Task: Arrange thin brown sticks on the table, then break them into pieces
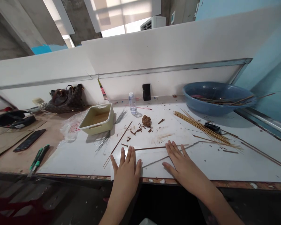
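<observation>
My left hand (126,165) lies palm down with its fingers spread, its fingertips at the left end of a thin brown stick (152,148). The fingertips of my right hand (179,159) rest over the same stick near its right end, also spread flat. A grey rod (154,162) slants between the hands and passes by my right fingers. Beyond them a brown lump (146,121) sits among crumbs on the white board. Another brown stick (121,139) lies slanted left of my left hand.
A yellow-green basin (97,119), a water bottle (132,103) and an upright phone (146,92) stand behind. To the right are thin sticks (201,127), a black object (212,127) and a blue tub (217,106). Green-black cutters (39,158) and a bag (66,101) lie left.
</observation>
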Motion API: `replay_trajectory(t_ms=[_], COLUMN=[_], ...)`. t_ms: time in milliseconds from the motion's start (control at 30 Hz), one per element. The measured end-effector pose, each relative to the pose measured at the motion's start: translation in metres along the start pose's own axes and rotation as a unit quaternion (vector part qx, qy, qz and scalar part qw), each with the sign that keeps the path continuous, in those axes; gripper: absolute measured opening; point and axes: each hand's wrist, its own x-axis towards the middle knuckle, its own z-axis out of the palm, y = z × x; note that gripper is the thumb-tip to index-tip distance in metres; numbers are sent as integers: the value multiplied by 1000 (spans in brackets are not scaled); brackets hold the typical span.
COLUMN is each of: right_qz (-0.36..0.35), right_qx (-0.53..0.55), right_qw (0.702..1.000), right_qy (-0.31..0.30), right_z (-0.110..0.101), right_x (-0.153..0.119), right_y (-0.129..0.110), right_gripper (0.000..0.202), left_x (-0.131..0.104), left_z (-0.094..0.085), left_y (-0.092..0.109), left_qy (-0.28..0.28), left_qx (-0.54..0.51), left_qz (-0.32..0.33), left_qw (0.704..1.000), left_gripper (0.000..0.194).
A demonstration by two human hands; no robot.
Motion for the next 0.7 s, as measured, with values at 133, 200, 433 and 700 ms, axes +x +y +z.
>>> replay_trajectory(t_ms=[133,200,433,700], right_qz=[-3,-6,3,-3], right_qx=[19,23,12,42], right_qw=[1000,1000,1000,999], right_qy=[-4,0,-22,-11], right_z=[5,1,-10,-7], right_x=[-26,-24,11,-30], right_y=[-1,-1,3,-3], right_gripper=[81,81,80,86], left_x=[-19,-15,15,-16], left_z=[11,8,-13,7], left_y=[-9,-8,5,0], left_qy=[12,6,-12,46], left_qx=[4,3,-4,2], left_qz=[3,4,-3,1], left_qw=[1000,1000,1000,999], left_gripper=[61,61,58,60])
